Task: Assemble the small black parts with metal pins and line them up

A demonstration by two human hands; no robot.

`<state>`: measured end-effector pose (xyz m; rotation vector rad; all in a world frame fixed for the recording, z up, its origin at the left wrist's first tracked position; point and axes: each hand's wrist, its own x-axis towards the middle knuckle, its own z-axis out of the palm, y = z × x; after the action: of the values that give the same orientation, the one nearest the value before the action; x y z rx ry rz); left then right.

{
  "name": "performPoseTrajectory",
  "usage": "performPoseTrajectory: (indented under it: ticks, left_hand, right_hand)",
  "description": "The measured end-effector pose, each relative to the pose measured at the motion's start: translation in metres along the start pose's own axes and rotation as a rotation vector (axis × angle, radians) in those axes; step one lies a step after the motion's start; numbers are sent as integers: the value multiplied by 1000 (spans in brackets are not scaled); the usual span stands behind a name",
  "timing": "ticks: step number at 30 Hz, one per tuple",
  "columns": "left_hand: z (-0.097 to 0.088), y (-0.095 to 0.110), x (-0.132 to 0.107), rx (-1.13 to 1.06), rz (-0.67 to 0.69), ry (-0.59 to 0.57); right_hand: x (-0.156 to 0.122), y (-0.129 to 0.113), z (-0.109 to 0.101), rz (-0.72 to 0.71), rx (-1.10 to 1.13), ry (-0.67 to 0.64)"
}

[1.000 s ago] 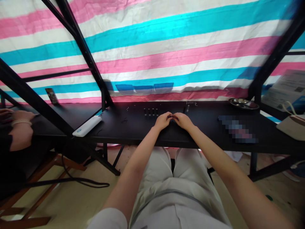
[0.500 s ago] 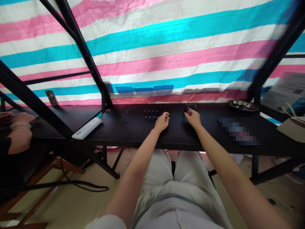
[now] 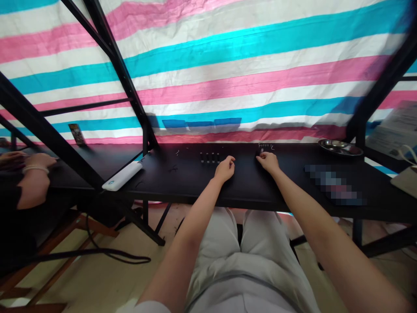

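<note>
My left hand (image 3: 225, 168) rests on the black table, its fingers loosely curled in. Whatever it holds, if anything, is hidden. Just left of it stands a row of several small dark pieces (image 3: 207, 158) with pale lower ends. My right hand (image 3: 269, 161) is closed, thumb and fingertips together at a small dark piece (image 3: 259, 153) with a pale tip, too small to name. Behind that hand lie several tiny whitish bits (image 3: 266, 146) in a row near the table's back edge.
A white oblong device (image 3: 122, 177) lies at left beside a black metal frame post. To the right are a shiny metal dish (image 3: 340, 148) and a pixelated flat item (image 3: 334, 184). Another person's hand (image 3: 44, 160) is at far left. A striped sheet (image 3: 244, 82) hangs behind.
The view has shifted slightly, so everything appears a little further right. Both hands keep nearly the same places on the table, with the right still pinching near the small dark piece.
</note>
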<state>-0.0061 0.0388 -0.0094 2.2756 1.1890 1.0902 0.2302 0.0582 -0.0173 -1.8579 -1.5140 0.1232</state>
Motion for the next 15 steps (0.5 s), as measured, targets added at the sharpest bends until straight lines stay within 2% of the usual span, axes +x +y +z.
performPoseTrajectory:
  ticks: [15]
  left_hand:
    - [1, 0, 0, 6, -11, 10]
  right_hand:
    - [3, 1, 0, 15, -47, -64]
